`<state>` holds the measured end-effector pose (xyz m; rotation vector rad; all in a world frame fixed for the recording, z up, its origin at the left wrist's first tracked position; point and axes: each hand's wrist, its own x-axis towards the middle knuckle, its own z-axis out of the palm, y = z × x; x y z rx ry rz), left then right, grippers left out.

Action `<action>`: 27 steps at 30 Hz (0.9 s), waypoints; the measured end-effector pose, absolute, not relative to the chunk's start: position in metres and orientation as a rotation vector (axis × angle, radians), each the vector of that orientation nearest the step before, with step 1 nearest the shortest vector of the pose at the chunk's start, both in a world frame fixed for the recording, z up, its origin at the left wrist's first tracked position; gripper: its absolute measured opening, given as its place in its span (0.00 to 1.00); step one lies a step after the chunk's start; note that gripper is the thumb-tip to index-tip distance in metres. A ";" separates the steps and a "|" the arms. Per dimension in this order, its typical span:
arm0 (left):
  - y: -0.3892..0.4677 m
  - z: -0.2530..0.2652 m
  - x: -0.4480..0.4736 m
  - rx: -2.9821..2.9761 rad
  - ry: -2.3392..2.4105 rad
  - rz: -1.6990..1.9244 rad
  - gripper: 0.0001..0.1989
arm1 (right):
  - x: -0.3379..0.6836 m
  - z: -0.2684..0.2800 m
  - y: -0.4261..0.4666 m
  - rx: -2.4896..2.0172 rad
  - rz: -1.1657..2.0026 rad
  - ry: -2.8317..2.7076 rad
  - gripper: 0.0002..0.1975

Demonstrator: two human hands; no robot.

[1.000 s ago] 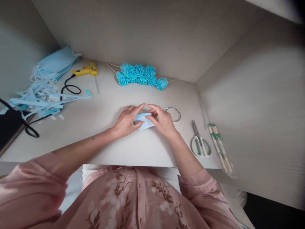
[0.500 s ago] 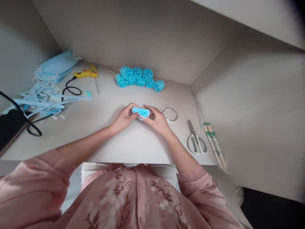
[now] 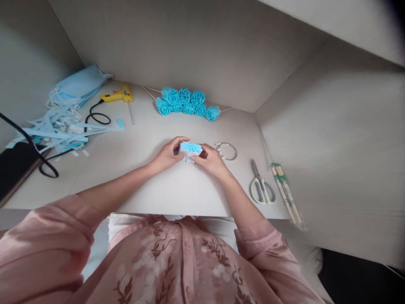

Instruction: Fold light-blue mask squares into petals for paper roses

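The left hand is curling partly open around the left end of a small folded stack of blue and white sheets, its thumb pressing low on the near face and its forefinger reaching along the far edge. The right hand is gripping the right end, half closed, its thumb lying across the near face and its other fingers mostly hiding behind. The stack is sitting directly between the two hands, touching both, so neither hand is being clearly nearer. Its long axis is running roughly from hand to hand, and its bright blue folded edges are facing upward. Whether it is resting on the table or hanging just above, I cannot tell.

Just beyond the right hand, a ring is lying flat; farther right, scissors are pointing away from the person, beside a packet of sticks. Beyond the stack, blue flowers are lining the back wall. Far left, a yellow glue gun, masks and cut strips are lying.
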<state>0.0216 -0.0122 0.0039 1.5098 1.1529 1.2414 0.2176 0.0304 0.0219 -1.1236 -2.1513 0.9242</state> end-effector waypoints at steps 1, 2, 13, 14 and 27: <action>-0.013 0.006 0.021 1.531 1.180 1.232 0.24 | 0.218 0.024 0.030 -1.138 0.928 -2.158 0.19; -0.013 0.008 0.021 1.552 1.212 1.223 0.24 | 0.219 0.025 0.030 -1.159 0.935 -2.167 0.18; -0.014 0.010 0.019 1.451 1.189 1.241 0.24 | 0.221 0.024 0.029 -1.175 1.002 -2.199 0.14; -0.014 0.011 0.019 1.436 1.184 1.243 0.24 | 0.220 0.023 0.029 -1.169 1.008 -2.194 0.13; -0.016 0.016 0.019 1.318 1.216 1.239 0.29 | 0.218 0.021 0.028 -1.133 1.034 -2.202 0.12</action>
